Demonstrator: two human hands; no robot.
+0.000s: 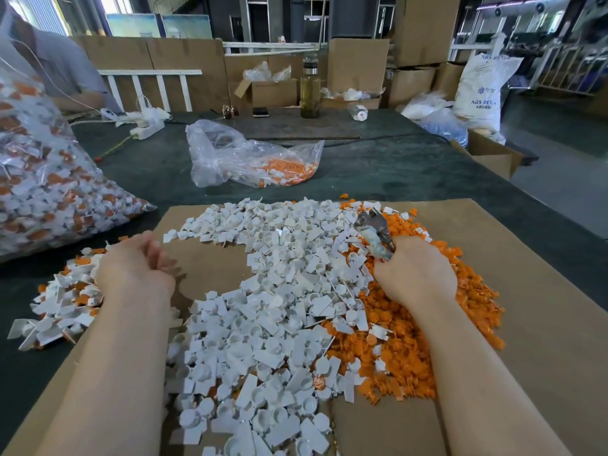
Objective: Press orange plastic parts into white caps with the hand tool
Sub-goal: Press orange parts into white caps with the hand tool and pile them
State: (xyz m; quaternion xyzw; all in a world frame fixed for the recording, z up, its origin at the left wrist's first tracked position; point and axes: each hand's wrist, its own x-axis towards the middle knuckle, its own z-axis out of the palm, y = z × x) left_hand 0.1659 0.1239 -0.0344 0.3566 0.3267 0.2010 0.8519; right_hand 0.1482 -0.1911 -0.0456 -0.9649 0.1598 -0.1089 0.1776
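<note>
Two bare hands worked over cardboard (pixel 526 291) heaped with white caps (pixel 263 324) and orange parts (pixel 404 350). The right hand (pixel 415 274) gripped the tool (pixel 375 233) above the orange heap; the left hand (pixel 138 268) hovered, fingers loosely curled, holding nothing visible.

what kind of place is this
Likely a small factory or workshop assembly bench: loose heaps of white plastic caps and orange plastic parts on a cardboard sheet, stacked brown cardboard cartons, and a white resin sack.
</note>
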